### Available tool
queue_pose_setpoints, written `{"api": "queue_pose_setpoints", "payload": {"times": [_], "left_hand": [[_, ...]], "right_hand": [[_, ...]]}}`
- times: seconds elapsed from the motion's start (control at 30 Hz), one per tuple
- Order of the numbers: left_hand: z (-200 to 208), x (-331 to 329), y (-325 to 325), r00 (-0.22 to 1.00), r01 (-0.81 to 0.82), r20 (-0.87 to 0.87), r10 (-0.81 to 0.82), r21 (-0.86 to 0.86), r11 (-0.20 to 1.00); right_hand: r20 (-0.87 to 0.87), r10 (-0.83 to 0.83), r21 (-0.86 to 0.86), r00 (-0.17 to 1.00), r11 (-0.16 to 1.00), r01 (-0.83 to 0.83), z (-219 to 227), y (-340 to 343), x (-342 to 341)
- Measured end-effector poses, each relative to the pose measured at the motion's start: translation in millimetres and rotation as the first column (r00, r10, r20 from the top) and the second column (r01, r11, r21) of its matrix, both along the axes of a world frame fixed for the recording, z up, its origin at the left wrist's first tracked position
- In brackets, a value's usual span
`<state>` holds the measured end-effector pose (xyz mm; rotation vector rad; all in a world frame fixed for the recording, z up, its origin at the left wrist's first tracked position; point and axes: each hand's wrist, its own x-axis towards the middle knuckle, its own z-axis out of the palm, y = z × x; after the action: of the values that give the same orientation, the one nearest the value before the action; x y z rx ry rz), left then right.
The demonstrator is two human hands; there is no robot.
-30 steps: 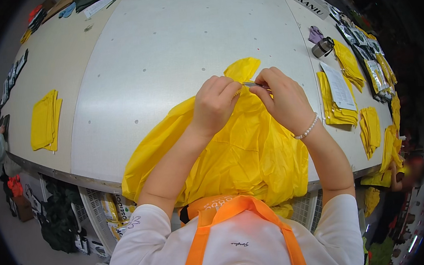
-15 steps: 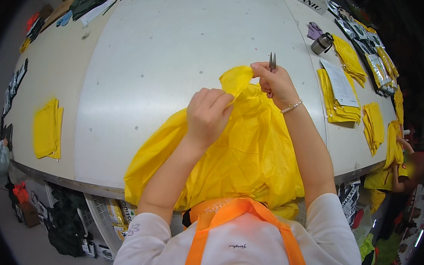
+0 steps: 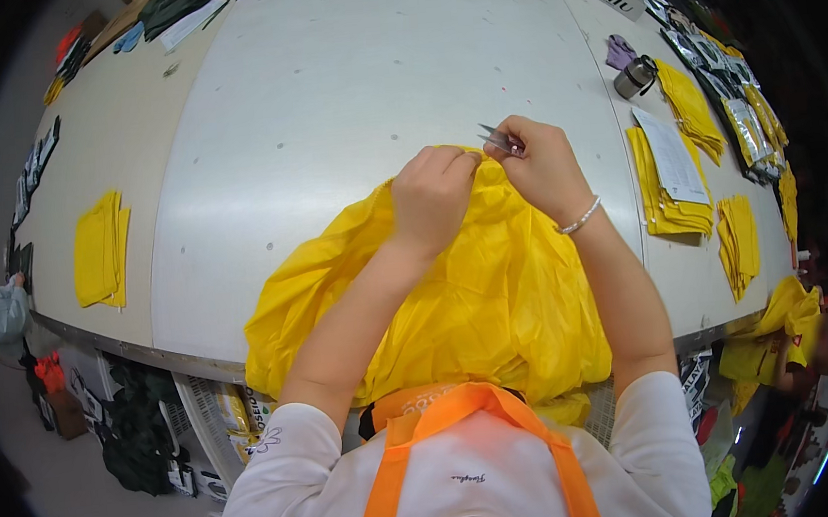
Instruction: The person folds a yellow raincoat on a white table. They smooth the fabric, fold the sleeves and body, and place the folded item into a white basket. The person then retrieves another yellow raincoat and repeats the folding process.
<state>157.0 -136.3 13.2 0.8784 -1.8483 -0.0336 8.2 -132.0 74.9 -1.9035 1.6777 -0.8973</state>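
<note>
A large piece of thin yellow fabric (image 3: 465,293), gathered in loose folds, lies over the table's near edge in front of me. Whether it is a whole garment I cannot tell. My left hand (image 3: 433,194) pinches its upper edge. Close beside it, my right hand (image 3: 543,171) has its fingertips at the same edge. A pair of thread snips (image 3: 499,140) is held in that right hand, blades pointing up and left, clear of the cloth. The fingertips partly hide the bit of edge between them.
Folded yellow pieces (image 3: 99,249) lie on the pale table (image 3: 324,100) at left. More yellow stacks (image 3: 739,247) are at right, one under a paper sheet (image 3: 670,156). A steel bottle (image 3: 635,77) lies near a purple cloth (image 3: 619,50). A person (image 3: 790,336) handles yellow cloth at far right.
A yellow flap held up between my hands has come down. My hands have drawn together at the edge, and the snips have tipped from upright to leftward.
</note>
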Motion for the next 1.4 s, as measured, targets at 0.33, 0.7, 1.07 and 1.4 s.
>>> {"api": "queue_pose_setpoints", "payload": {"times": [0.33, 0.7, 1.07, 1.4], "left_hand": [[12, 3, 2, 0.991, 0.108, -0.064, -0.116, -0.113, 0.988], [12, 3, 0, 0.981, 0.186, -0.016, -0.191, -0.167, 0.968], [11, 6, 3, 0.98, 0.19, -0.018, -0.198, -0.197, 0.962], [11, 8, 4, 0.981, 0.184, -0.023, -0.195, -0.227, 0.956]], "right_hand": [[0.027, 0.096, 0.203, 0.995, 0.974, -0.099, 20, 28, -37], [-0.165, 0.142, 0.087, 0.976, 0.988, -0.129, 45, 37, -28], [-0.151, 0.135, 0.088, 0.979, 0.989, -0.123, 45, 38, -21], [-0.117, 0.147, 0.143, 0.982, 0.981, -0.13, 47, 38, -23]]}}
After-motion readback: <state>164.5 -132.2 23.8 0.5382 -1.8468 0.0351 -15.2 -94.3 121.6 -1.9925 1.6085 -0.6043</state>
